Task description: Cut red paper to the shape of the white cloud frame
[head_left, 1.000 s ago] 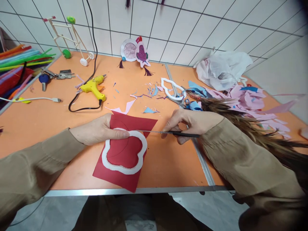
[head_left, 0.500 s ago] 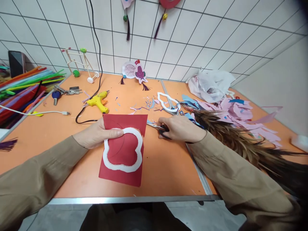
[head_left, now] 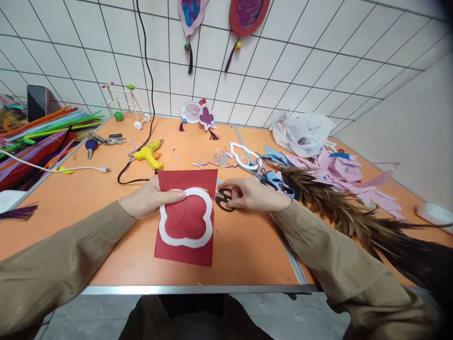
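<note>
A sheet of red paper (head_left: pixel 185 218) is pinched in my left hand (head_left: pixel 148 198), thumb on top. Against the paper lies a white four-lobed frame (head_left: pixel 187 242), the thumb pressing its upper left edge. A thin curved line is drawn across the red surface. Just right of the sheet, my right hand (head_left: pixel 255 194) has its fingers closed at the black handles of a pair of scissors (head_left: pixel 220 205). The handles stand apart, at the paper's right edge, where a cut shows. Most of the blades are hidden by the paper.
Behind the paper lies a yellow glue gun (head_left: pixel 149 154) with its black cord. Another white frame (head_left: pixel 244 157), paper scraps (head_left: pixel 339 170) and brown feathers (head_left: pixel 329 208) lie to the right. Pipe cleaners (head_left: pixel 42 141) and keys (head_left: pixel 106 140) are on the left.
My right hand has moved left with the scissors to the edge of the red paper, and the blades have gone behind it. The view has tilted up slightly.
</note>
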### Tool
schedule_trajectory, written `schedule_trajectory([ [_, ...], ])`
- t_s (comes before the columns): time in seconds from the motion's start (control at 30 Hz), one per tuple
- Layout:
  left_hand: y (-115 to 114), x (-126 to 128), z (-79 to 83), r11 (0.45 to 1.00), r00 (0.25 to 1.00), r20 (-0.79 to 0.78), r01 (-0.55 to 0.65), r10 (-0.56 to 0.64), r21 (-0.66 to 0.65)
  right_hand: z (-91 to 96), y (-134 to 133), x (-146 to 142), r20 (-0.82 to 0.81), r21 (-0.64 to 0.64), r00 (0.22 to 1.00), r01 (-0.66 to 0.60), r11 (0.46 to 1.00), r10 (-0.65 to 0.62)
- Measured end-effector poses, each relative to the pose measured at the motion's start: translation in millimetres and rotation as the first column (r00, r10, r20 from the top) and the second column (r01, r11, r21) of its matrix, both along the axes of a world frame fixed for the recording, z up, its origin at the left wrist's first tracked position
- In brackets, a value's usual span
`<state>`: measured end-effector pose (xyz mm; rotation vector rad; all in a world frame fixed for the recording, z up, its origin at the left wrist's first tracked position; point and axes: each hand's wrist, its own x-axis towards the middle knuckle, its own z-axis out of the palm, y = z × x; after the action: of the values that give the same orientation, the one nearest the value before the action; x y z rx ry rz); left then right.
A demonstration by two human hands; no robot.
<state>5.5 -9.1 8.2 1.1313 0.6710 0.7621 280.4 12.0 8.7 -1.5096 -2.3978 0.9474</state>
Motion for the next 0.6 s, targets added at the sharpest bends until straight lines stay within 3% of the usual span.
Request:
schedule_trajectory([
  [0.1, 0, 1, -0.7, 1.0, 1.0, 0.004, -0.001, 0.001, 0.021, 7.1, -10, -2, -0.249, -0.105, 0.969, -0.021, 0.994, -0.005],
  [0.17, 0, 2, 0.0, 0.999, 1.0, 0.001, 0.024, -0.024, 0.047, 12.5, -21, -9, -0.384, -0.216, 0.923, -0.122, 0.969, 0.03],
  [0.23, -1, 3, 1.2, 0.996, 0.999, -0.019, 0.032, -0.031, 0.089, 16.3, -32, -21, -0.497, -0.192, 0.868, -0.104, 0.976, -0.005],
  [0.37, -3, 5, 3.8, 0.984, 0.997, -0.071, -0.002, 0.015, 0.178, 16.5, -44, -41, -0.593, -0.177, 0.802, -0.043, 0.983, -0.072],
  [0.6, -4, 7, 1.6, 0.97, 0.992, -0.12, -0.006, 0.036, 0.242, 13.3, -41, -54, -0.646, -0.222, 0.729, 0.107, 0.969, -0.228],
])
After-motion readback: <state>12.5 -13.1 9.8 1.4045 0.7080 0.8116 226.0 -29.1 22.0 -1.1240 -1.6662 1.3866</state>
